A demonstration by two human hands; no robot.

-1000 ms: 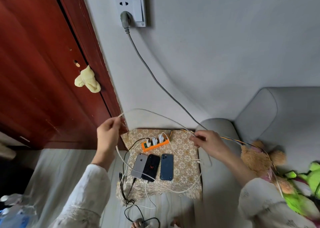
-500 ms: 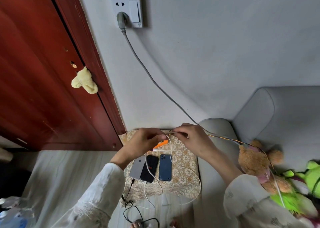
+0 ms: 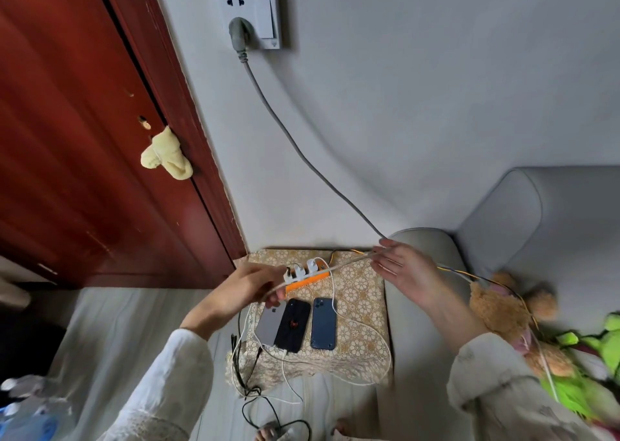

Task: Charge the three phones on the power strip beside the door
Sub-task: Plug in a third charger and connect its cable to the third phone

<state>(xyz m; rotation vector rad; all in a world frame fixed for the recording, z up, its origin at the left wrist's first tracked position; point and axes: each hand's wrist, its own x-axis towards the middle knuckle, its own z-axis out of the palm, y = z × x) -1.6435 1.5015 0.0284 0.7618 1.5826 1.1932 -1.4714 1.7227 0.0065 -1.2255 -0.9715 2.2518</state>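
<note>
Dark red wooden door [image 3: 67, 138] fills the left side, with a pale yellow cloth bundle [image 3: 166, 156] hanging at its edge. Beside it a plain grey-white wall [image 3: 419, 88] — soft, even daylight across it. A white wall socket [image 3: 250, 11] sits up high, with a grey plug in it. Right side, a light grey sofa [image 3: 503, 212], plush toys [image 3: 503, 309] heaped on the seat. Below, pale wood-grain floor [image 3: 110, 333] — and a low tabletop [image 3: 362, 293] under a beige floral lace cover.
</note>
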